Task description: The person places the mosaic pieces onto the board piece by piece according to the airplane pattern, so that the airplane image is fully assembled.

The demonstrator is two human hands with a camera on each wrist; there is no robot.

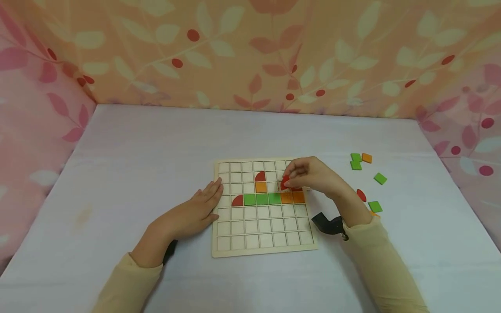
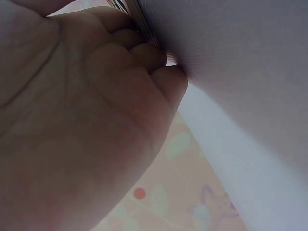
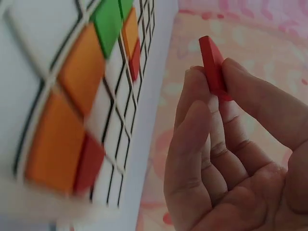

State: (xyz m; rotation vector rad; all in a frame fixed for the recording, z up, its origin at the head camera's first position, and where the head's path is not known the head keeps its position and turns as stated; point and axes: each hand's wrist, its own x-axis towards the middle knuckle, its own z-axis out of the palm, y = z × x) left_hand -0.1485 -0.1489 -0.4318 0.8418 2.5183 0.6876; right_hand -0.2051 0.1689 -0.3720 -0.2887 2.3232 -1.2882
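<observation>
While the left hand (image 1: 199,211) rests extended fingers on the left edge of the board (image 1: 264,226), the right hand (image 1: 313,176) pinches a red quarter-round tile (image 3: 214,70) above the grid's right part, its long axis nearly upright in the right wrist view. Cells hold three green squares (image 1: 262,199), three orange squares (image 1: 261,187), three red tiles (image 1: 237,200); on the counter (image 1: 430,187) lie four loose greens (image 1: 380,178), two loose oranges (image 1: 366,158), one loose red (image 1: 361,195).

White tabletop (image 1: 156,148), leaf-patterned fabric backdrop (image 1: 242,56)
</observation>
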